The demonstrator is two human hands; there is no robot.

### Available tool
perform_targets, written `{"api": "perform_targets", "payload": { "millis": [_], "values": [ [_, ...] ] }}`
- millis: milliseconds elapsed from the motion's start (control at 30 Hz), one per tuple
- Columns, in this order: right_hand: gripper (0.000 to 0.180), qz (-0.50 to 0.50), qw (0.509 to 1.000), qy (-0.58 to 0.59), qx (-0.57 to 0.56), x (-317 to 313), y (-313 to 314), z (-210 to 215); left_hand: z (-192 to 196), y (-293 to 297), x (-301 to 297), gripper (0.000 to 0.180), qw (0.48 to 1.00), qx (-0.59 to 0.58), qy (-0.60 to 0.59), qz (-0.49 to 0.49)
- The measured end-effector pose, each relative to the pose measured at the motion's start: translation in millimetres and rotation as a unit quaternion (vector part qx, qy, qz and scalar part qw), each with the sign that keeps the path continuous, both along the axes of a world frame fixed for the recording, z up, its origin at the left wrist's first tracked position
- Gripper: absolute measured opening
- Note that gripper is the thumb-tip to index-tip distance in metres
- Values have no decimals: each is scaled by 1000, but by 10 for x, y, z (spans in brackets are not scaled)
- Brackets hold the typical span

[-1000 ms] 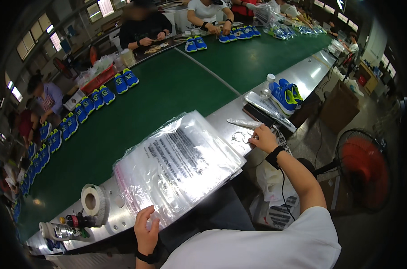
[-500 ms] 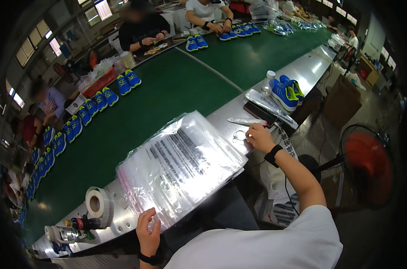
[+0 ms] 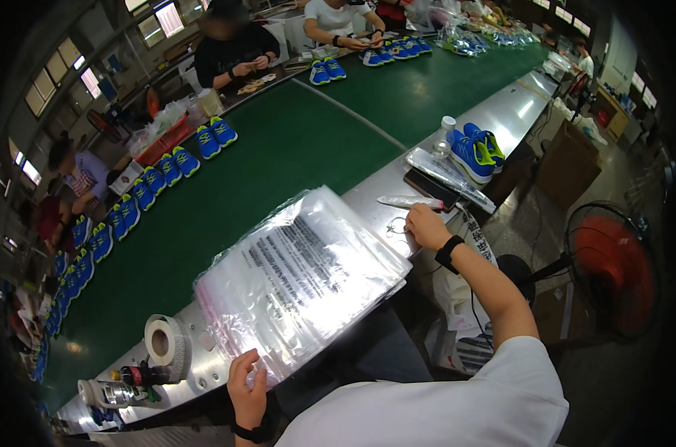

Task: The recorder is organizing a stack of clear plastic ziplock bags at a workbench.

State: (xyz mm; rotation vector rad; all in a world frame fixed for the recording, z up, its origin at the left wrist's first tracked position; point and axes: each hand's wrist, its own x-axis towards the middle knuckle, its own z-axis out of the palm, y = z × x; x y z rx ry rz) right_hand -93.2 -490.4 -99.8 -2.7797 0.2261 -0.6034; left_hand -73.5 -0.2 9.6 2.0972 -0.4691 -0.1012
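Work looks to be at an early point, as judged from how things lie. Done: a broad stack of clear plastic bags with black print (image 3: pixel 308 261) lies flat, squared roughly on the bare metal ledge (image 3: pixel 360 195) and overlapping the green belt (image 3: pixel 278 153). Left: the top bag is unlifted, and no shoe shows inside it. A pair of blue running shoes with yellow-green lining (image 3: pixel 474 160) stands unwrapped up the ledge, beside a clear bottle with a white cap (image 3: pixel 444 140).

Left hand (image 3: pixel 247 384): at the stack's near-left corner, fingers curled, thumb parted from them, nothing clamped between. Contact with the plastic is likely (the glare makes that edge hard to read).

Right hand (image 3: pixel 429 226): beyond the stack's right edge, fingertips bunched by some thin silver metal rings (image 3: pixel 395 226). Rings lie just left of the fingertips; cannot tell whether the fingers have closed on one. A slim, pointed, pale wrapped object (image 3: pixel 409 201) lies just above that hand, apart from the stack.
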Motion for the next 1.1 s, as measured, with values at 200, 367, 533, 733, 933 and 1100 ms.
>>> {"api": "perform_targets", "payload": {
  "millis": [200,367,533,733,933,1100],
  "values": [
    [7,45,999,3,17,38,68,50,-19,-7,-2,27,1000,-1,0,-3],
    [7,21,1000,-19,7,38,-69,-121,-8,-24,5,27,1000,-2,2,-3],
    [5,-78,995,-56,-11,-4,-149,106,-45,3,-6,27,1000,-8,9,3],
    [15,-55,992,-57,-103,-119,-67,155,-65,11,7,27,1000,-8,6,1],
    [15,47,992,-80,-88,-122,142,161,-56,17,21,27,1000,-14,9,-5],
    [13,21,984,-80,-157,-175,77,183,-97,36,11,27,1000,-19,14,-4]
  ]
}}
